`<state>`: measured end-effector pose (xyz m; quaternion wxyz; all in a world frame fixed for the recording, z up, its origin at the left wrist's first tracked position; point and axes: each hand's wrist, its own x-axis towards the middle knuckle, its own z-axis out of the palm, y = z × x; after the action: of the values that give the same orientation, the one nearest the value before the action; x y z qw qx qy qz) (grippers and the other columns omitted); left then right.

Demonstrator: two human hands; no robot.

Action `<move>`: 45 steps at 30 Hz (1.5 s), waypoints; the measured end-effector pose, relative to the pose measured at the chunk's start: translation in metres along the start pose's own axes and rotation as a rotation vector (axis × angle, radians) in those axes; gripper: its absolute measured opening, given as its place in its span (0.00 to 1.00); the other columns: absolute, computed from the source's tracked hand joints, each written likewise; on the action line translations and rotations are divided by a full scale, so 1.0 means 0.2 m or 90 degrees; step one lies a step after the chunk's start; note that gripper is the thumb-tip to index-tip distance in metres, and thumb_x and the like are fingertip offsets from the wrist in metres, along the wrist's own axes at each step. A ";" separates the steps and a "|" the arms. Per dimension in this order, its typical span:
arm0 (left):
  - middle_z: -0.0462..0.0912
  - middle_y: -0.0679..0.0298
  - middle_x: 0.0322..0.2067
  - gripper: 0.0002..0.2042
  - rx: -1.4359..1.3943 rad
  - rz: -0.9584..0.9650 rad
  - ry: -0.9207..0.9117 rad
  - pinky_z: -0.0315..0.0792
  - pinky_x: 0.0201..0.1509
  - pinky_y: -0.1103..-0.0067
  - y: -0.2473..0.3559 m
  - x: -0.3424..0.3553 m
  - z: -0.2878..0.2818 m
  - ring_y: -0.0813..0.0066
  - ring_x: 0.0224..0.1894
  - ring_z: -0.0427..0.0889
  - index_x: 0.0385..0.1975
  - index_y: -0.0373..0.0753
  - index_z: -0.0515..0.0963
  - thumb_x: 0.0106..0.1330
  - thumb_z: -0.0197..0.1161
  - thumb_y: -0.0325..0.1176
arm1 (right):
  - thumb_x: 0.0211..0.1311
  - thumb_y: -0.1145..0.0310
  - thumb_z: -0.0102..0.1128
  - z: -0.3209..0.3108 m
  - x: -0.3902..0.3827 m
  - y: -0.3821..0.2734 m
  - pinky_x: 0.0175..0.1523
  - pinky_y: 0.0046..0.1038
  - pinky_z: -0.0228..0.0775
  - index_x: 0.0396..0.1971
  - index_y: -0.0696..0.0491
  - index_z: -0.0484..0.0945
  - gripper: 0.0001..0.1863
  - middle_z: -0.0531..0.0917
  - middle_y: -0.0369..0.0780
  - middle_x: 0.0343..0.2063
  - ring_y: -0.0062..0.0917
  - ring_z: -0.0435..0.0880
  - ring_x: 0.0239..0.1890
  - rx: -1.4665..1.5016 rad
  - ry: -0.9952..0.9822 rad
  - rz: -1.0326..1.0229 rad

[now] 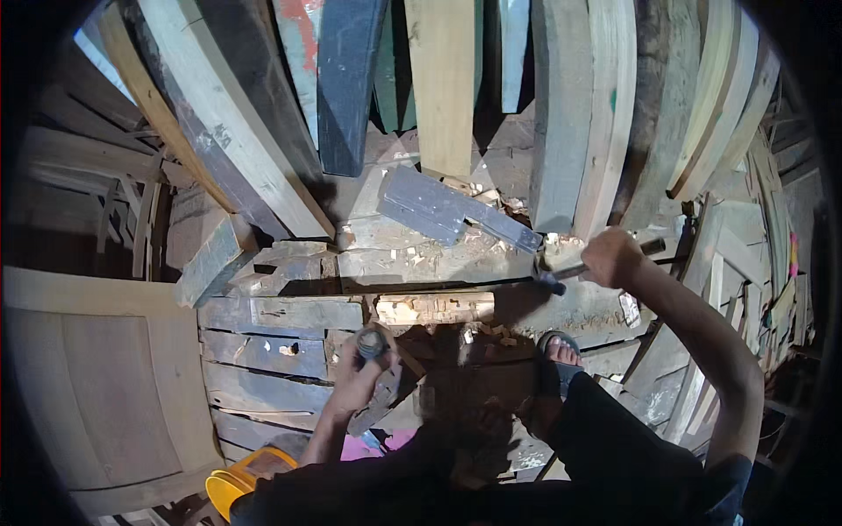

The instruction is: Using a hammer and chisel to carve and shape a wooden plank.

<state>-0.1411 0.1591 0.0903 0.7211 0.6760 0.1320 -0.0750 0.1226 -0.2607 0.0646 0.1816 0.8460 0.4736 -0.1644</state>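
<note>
My right hand (pixel 612 258) is wrapped round the handle of a hammer (pixel 551 282), whose dark head points left over the planks. My left hand (pixel 356 382) grips what looks like a chisel (pixel 372 343), seen from its round butt end; its blade cannot be made out. Just ahead and to the right of that hand lies a timber piece (pixel 436 309) with a pale, freshly cut face. Farther off, a dark painted block with a notch (pixel 460 210) rests among wood chips (pixel 412 256).
Long beams (pixel 443 88) stand or lean along the far side. A panelled wooden door (pixel 118 377) is at the left, a yellow plastic thing (pixel 250 480) near my left arm. My sandalled foot (pixel 561 355) is on the planks. Stacked frames (pixel 732 254) line the right.
</note>
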 end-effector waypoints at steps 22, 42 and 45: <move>0.84 0.49 0.40 0.14 0.586 0.122 0.026 0.80 0.46 0.63 -0.10 -0.01 0.04 0.46 0.41 0.86 0.44 0.37 0.86 0.56 0.73 0.27 | 0.62 0.54 0.69 -0.11 -0.01 0.01 0.51 0.37 0.81 0.46 0.53 0.89 0.20 0.91 0.44 0.46 0.35 0.91 0.49 0.086 -0.228 0.167; 0.82 0.50 0.40 0.15 0.607 0.189 0.093 0.78 0.51 0.63 -0.43 -0.20 -0.10 0.49 0.48 0.83 0.45 0.37 0.87 0.61 0.75 0.37 | 0.62 0.62 0.67 -0.33 -0.22 -0.06 0.52 0.38 0.79 0.41 0.50 0.91 0.12 0.92 0.43 0.43 0.36 0.91 0.49 0.037 -0.104 0.257; 0.82 0.51 0.37 0.07 0.605 0.273 0.297 0.77 0.46 0.65 -0.41 -0.40 -0.22 0.51 0.41 0.84 0.33 0.36 0.87 0.58 0.74 0.30 | 0.64 0.64 0.66 -0.48 -0.16 -0.15 0.50 0.36 0.80 0.42 0.49 0.91 0.11 0.92 0.41 0.44 0.34 0.91 0.49 0.010 -0.041 0.173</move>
<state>-0.2460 0.1916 0.0324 0.2886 0.9364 0.0989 0.1732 0.0915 -0.2263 0.1602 0.2109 0.8981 0.3472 -0.1686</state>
